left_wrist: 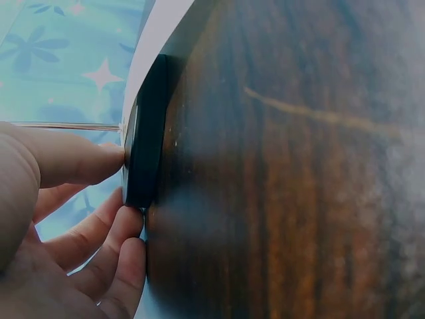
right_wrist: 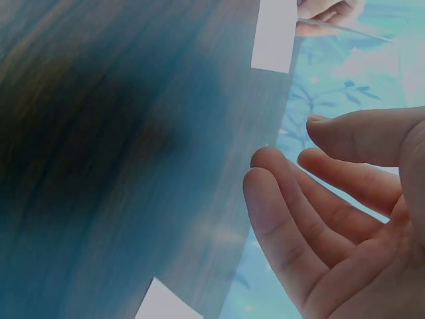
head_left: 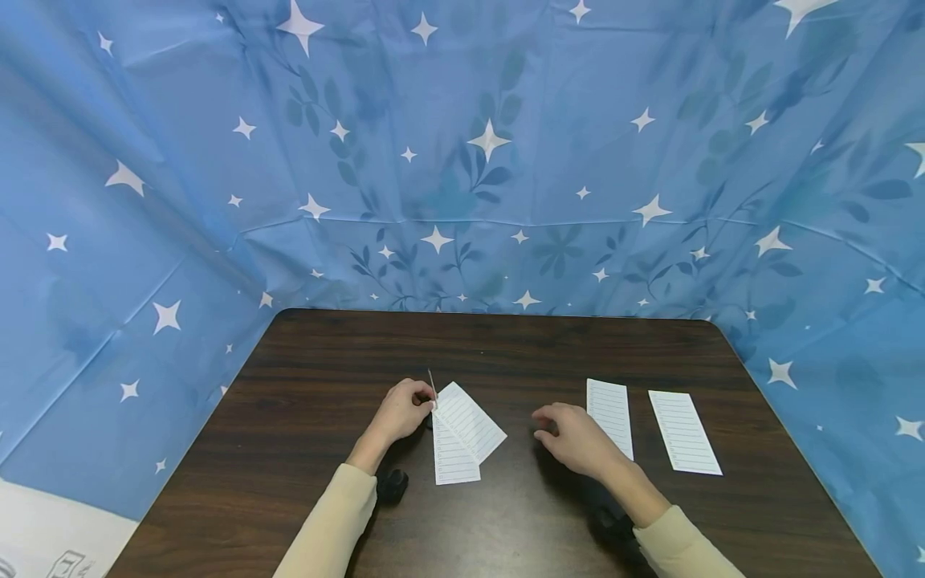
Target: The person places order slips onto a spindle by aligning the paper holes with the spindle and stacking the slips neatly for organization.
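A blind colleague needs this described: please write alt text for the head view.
A person's left hand pinches two fanned white cards at their top corner on a dark table; the right hand, empty, hovers near two more cards.

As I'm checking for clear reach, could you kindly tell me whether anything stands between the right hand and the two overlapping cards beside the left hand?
Nothing visible does: only tabletop shows between the right hand and the two overlapping cards; the other two cards lie farther right, outside that gap.
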Tool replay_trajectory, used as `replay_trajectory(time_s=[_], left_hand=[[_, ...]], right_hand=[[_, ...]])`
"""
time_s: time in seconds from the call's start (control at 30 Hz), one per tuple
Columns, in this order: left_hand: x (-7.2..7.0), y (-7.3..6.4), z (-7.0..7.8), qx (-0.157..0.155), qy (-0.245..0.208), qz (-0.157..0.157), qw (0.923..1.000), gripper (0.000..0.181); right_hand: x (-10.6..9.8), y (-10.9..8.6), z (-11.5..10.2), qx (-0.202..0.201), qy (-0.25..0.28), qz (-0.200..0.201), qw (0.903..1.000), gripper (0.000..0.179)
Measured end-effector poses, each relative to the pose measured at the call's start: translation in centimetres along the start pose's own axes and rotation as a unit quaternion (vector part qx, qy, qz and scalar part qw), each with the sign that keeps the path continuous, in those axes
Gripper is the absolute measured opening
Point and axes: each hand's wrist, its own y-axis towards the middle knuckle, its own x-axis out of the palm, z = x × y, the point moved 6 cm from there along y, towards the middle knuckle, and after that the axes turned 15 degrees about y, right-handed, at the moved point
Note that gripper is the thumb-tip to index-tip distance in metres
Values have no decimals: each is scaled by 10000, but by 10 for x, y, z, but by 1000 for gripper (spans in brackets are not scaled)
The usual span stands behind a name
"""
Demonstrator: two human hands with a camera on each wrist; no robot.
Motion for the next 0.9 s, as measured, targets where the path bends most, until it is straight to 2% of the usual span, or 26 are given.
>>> replay_trajectory(time_s=[0.37, 0.6, 0.9], left_hand=[[2, 0, -2, -100, -14, -41, 9999, 10], [0, 0, -1, 33, -34, 42, 10000, 11], [0, 1, -2, -6, -36, -5, 10000, 11]], right_hand=[[-29, -9, 8, -25, -310, 326, 9990, 27], [-45, -15, 19, -73, -879, 565, 9945, 27], [-59, -22, 31, -160, -1460, 727, 9865, 31]])
